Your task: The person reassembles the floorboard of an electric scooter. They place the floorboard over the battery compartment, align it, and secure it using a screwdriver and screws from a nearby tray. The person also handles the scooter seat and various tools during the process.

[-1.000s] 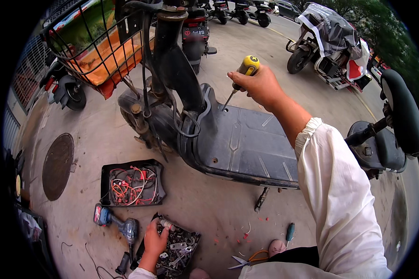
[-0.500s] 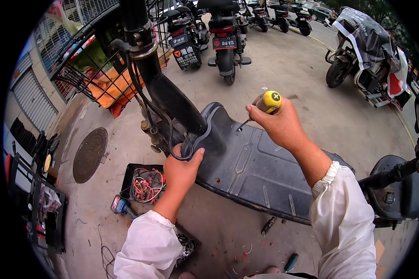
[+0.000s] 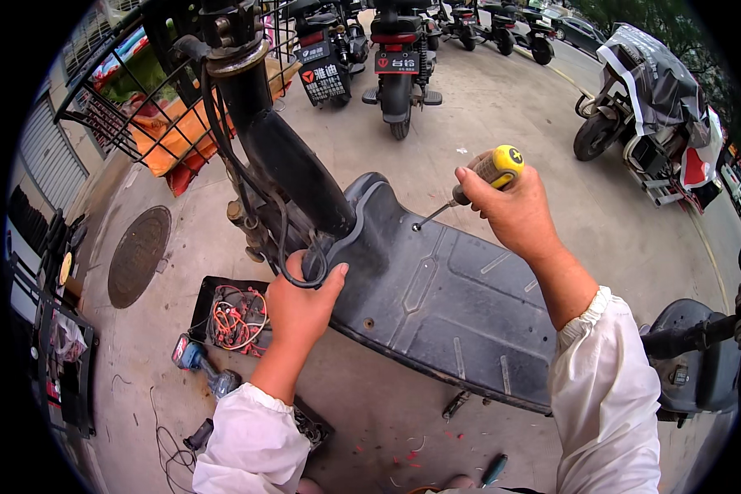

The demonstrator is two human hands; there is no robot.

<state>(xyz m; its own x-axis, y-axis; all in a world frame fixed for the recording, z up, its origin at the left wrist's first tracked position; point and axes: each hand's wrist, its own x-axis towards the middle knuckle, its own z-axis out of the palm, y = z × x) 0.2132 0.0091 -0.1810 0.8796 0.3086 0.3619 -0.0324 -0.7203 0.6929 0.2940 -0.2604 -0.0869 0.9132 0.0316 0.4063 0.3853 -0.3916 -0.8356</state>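
Observation:
A dark grey plastic footboard (image 3: 453, 292) of a scooter stretches across the middle. My right hand (image 3: 514, 206) is closed round a screwdriver (image 3: 486, 177) with a yellow and dark handle. Its shaft slants down to the left, and the tip meets a screw hole near the board's far front corner. My left hand (image 3: 305, 309) grips the board's near front edge, thumb on top, its other fingers partly hidden. A black cable (image 3: 284, 247) loops down from the black steering column (image 3: 292, 169) and passes over that hand. An uncovered hole (image 3: 368, 323) shows in the board beside it.
Below left on the ground lie a box of red wires (image 3: 237, 317), a blue cordless power tool (image 3: 206, 366) and a thin black cord (image 3: 169, 453). A green-handled tool (image 3: 494, 469) lies at the bottom. Parked scooters (image 3: 399, 74) stand behind; a wire basket (image 3: 152, 107) hangs upper left.
The screwdriver handle has tipped to the right, showing more of the shaft, while the tip stays at the same hole. My left hand keeps its place on the board. The view has shifted slightly.

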